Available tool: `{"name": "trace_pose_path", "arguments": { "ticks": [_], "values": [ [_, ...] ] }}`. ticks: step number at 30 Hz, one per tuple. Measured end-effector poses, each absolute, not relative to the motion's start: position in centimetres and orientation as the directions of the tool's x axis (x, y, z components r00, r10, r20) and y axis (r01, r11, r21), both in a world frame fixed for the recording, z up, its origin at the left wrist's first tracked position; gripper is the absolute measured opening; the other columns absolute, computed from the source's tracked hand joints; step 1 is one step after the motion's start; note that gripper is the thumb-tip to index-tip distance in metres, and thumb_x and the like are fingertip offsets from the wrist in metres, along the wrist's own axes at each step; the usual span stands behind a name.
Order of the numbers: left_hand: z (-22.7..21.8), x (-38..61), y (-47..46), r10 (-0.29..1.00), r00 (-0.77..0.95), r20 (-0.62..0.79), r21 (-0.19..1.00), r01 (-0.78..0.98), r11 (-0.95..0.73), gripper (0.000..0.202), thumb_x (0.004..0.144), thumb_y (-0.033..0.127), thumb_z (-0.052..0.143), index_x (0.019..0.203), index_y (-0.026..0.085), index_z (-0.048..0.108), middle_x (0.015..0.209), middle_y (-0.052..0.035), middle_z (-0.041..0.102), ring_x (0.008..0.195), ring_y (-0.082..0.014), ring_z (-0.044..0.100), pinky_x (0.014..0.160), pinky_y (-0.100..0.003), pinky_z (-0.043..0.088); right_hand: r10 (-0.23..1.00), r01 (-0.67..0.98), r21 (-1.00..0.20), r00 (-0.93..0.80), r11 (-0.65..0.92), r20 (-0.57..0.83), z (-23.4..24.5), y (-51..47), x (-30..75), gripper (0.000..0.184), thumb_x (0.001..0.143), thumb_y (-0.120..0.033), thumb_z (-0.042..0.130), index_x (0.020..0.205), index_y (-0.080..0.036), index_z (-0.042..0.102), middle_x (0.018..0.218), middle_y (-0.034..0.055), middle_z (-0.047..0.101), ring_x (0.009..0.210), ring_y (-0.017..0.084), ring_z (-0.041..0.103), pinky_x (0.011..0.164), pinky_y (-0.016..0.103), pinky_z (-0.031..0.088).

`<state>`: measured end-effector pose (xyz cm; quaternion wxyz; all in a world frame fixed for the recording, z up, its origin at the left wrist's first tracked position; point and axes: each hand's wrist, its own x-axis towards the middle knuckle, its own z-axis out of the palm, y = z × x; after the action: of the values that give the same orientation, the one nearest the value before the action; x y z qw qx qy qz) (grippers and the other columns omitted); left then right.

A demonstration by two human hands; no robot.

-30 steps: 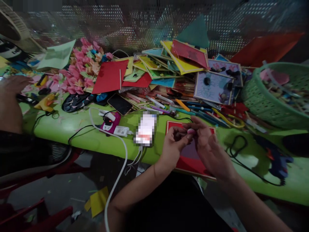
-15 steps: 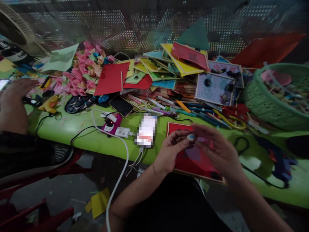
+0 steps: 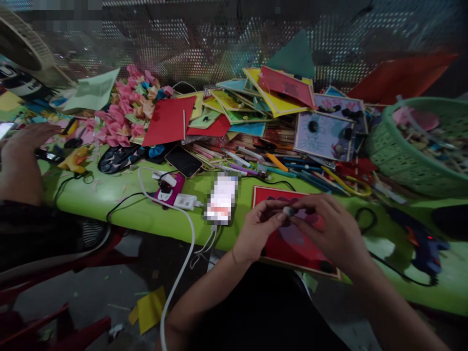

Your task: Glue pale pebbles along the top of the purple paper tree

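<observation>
My left hand [image 3: 254,231] pinches a small, pale, rounded piece [image 3: 288,211] between thumb and fingers; it looks like a pebble, but its kind is not clear. From the other side, the bent fingers of my right hand [image 3: 331,229] close in on the same piece, and its thumb lies right against it. Both hands are held over a red picture panel [image 3: 292,253] with a light wooden frame, a purplish shape and a dark round spot near its lower right corner. My fingers cover part of the panel.
A lit phone [image 3: 222,197] and a purple socket block [image 3: 169,190] with cables lie to the left. A glue gun [image 3: 420,239] and a green basket [image 3: 402,156] are on the right. Pens and framed pictures [image 3: 323,134] fill the back. Another person's hand [image 3: 27,139] rests far left.
My right hand's fingers have drawn together and bent inward around the small piece. The piece has turned and shifted slightly down. My left hand has kept its pinch.
</observation>
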<state>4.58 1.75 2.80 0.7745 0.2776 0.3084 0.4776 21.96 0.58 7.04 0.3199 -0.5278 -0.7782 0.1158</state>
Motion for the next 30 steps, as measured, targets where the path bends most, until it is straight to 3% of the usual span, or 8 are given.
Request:
{"name": "trace_pose_path", "arguments": {
  "ticks": [5, 8, 12, 17, 21, 26, 30],
  "values": [
    [2.8, 4.4, 1.6, 0.939, 0.317, -0.131, 0.860, -0.434, 0.266, 0.034, 0.085, 0.039, 0.075, 0.110, 0.017, 0.073, 0.108, -0.0090, 0.075, 0.093, -0.0173, 0.069, 0.091, -0.034, 0.054, 0.899, 0.806, -0.402, -0.365, 0.435, 0.241, 7.4, 1.2, 22.5, 0.026, 0.101, -0.046, 0.050, 0.093, -0.024, 0.060, 0.088, 0.0082, 0.068, 0.082, 0.026, 0.063, 0.071, 0.039, 0.046],
    [3.0, 4.2, 1.7, 0.940, 0.336, -0.058, 0.919, -0.349, 0.181, 0.036, 0.087, 0.039, 0.073, 0.117, 0.020, 0.072, 0.115, -0.0087, 0.074, 0.102, -0.0195, 0.069, 0.096, -0.036, 0.053, 0.876, 0.800, -0.358, -0.427, 0.481, 0.222, 7.7, 1.5, 22.5, 0.033, 0.104, -0.045, 0.042, 0.082, -0.024, 0.056, 0.078, 0.0062, 0.065, 0.072, 0.023, 0.061, 0.065, 0.036, 0.044],
    [3.4, 4.0, 1.9, 0.923, 0.384, -0.019, 0.949, -0.284, 0.137, 0.033, 0.088, 0.039, 0.072, 0.116, 0.022, 0.073, 0.116, -0.0090, 0.074, 0.108, -0.0218, 0.068, 0.099, -0.039, 0.052, 0.866, 0.750, -0.445, -0.477, 0.490, 0.149, 7.8, 1.4, 22.4, 0.034, 0.107, -0.040, 0.035, 0.080, -0.024, 0.049, 0.075, 0.0034, 0.061, 0.067, 0.019, 0.057, 0.060, 0.033, 0.042],
    [3.6, 4.1, 1.9, 0.916, 0.400, 0.000, 0.950, -0.286, 0.125, 0.030, 0.090, 0.040, 0.069, 0.113, 0.022, 0.075, 0.112, -0.0085, 0.075, 0.106, -0.0201, 0.068, 0.098, -0.037, 0.053, 0.873, 0.707, -0.555, -0.481, 0.439, 0.079, 8.1, 0.9, 22.5, 0.031, 0.108, -0.037, 0.035, 0.082, -0.025, 0.047, 0.076, 0.0012, 0.057, 0.070, 0.019, 0.056, 0.066, 0.033, 0.045],
    [3.8, 4.1, 1.7, 0.922, 0.385, 0.033, 0.968, -0.242, 0.067, 0.028, 0.092, 0.038, 0.067, 0.115, 0.023, 0.075, 0.110, -0.0073, 0.076, 0.104, -0.0194, 0.068, 0.097, -0.036, 0.054, 0.867, 0.683, -0.571, -0.485, 0.456, 0.112, 8.4, 0.9, 22.7, 0.026, 0.107, -0.033, 0.036, 0.087, -0.025, 0.051, 0.078, 0.0010, 0.059, 0.069, 0.018, 0.057, 0.067, 0.033, 0.046],
    [4.2, 4.2, 1.5, 0.927, 0.367, 0.081, 0.985, -0.174, -0.017, 0.027, 0.092, 0.036, 0.067, 0.115, 0.023, 0.074, 0.114, -0.0075, 0.076, 0.106, -0.0220, 0.070, 0.098, -0.037, 0.054, 0.824, 0.701, -0.433, -0.488, 0.567, 0.289, 7.6, 0.5, 22.6, 0.022, 0.105, -0.027, 0.037, 0.091, -0.024, 0.053, 0.078, 0.0036, 0.066, 0.069, 0.020, 0.063, 0.065, 0.033, 0.047],
    [3.8, 4.6, 1.4, 0.934, 0.337, 0.117, 0.991, -0.107, -0.085, 0.028, 0.094, 0.037, 0.064, 0.116, 0.022, 0.074, 0.114, -0.0074, 0.077, 0.104, -0.0214, 0.071, 0.096, -0.036, 0.055, 0.821, 0.760, -0.335, -0.442, 0.556, 0.361, 6.6, 0.0, 22.3, 0.024, 0.103, -0.024, 0.036, 0.091, -0.023, 0.056, 0.077, 0.0056, 0.069, 0.069, 0.022, 0.065, 0.064, 0.034, 0.048]
  ]
}}
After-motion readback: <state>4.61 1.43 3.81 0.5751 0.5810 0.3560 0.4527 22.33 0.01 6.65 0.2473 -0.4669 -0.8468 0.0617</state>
